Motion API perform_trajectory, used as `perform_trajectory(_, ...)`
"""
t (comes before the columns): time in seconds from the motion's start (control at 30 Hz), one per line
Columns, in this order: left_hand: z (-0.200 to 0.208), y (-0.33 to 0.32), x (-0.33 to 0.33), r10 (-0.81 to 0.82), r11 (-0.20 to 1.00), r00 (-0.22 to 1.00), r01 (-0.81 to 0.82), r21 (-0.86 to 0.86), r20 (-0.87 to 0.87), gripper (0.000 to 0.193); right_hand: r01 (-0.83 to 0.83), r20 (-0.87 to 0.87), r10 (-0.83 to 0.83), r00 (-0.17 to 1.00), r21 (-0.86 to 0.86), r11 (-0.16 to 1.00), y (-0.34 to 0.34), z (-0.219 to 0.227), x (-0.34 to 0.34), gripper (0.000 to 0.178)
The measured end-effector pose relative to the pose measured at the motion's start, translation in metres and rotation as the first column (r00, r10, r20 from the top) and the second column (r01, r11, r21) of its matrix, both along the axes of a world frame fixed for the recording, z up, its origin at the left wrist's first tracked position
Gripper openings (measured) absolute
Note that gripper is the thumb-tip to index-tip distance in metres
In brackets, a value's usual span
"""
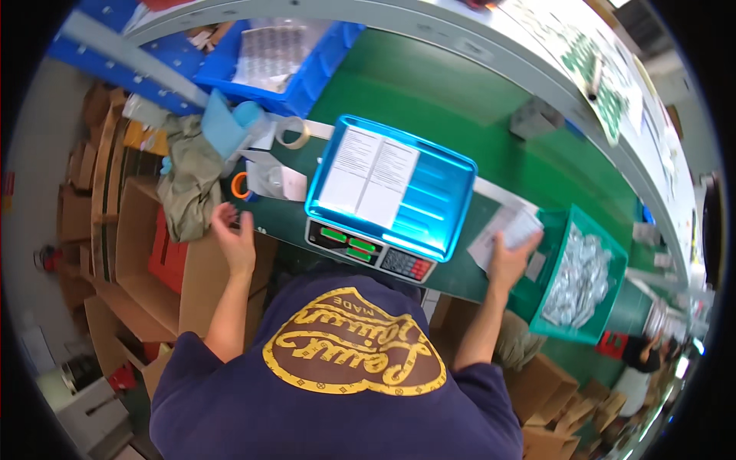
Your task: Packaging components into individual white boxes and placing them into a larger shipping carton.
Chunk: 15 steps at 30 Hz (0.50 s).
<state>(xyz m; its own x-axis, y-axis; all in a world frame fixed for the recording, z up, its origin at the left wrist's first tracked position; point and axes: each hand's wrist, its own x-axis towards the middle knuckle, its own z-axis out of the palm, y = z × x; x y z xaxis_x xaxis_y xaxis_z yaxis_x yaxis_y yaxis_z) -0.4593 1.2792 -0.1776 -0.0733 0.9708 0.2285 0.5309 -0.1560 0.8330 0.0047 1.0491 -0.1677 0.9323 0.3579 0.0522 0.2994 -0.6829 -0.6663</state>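
Note:
My right hand (510,261) grips a small stack of printed paper leaflets (524,225) beside the green bin, thumb on the near side. More white paper (484,241) lies under it on the bench. My left hand (236,239) hangs at the bench's front edge with fingers apart and nothing in it. Just beyond it lies an orange ring-shaped handle (239,185), the rest of that tool partly hidden. Between my hands stands a weighing scale with a shiny blue tray (437,192). An unfolded printed sheet (369,178) rests flat on the tray.
The green bin (569,230) holds several clear plastic packets (579,280). A blue bin (295,103) with papers, a tape roll (293,133) and a crumpled olive cloth (190,180) are at left. Open cardboard boxes (146,261) stand lower left. A shelf edge (429,34) overhangs the bench.

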Motion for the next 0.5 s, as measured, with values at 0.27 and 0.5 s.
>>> perform_trajectory(0.27, -0.040, 0.094, 0.001, -0.538, 0.706, 0.816, 0.574, -0.415, 0.213, 0.107, -0.482, -0.089, 0.474, 0.876, -0.125, 0.867, 0.116, 0.024, -0.079, 0.096)
perform_trajectory(0.5, -0.043, 0.101, 0.020, -0.546, 0.752, 0.818, 0.573, -0.327, 0.178, 0.072, 0.178, 0.054, -0.184, 0.981, 0.094, 0.979, -0.025, 0.010, 0.059, 0.032)
